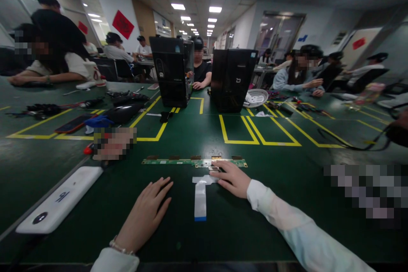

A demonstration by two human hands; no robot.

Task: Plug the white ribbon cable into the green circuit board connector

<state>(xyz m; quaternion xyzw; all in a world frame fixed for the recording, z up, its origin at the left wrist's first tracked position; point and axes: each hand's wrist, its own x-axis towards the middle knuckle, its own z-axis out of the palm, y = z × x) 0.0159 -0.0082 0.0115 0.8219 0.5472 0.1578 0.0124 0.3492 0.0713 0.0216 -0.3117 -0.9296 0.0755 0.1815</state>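
A long, narrow green circuit board (178, 162) lies crosswise on the green table. My right hand (235, 179) rests palm down at its right half, fingers stretched out and spread, fingertips on the board and its small connector. Just below that, a white flat ribbon cable (200, 199) with a blue end runs toward me, its upper part bent sideways under the right hand's fingers. I cannot see whether the cable sits in the connector. To the left of the cable, my left hand (146, 212) lies open on the table and holds nothing.
A white device (63, 197) lies at the left, near a pixelated patch. Two black computer towers (234, 78) stand ahead. Cables and tools (124, 112) lie at the far left; a white basket (256, 97) stands beyond the right tower. Several people sit around the tables.
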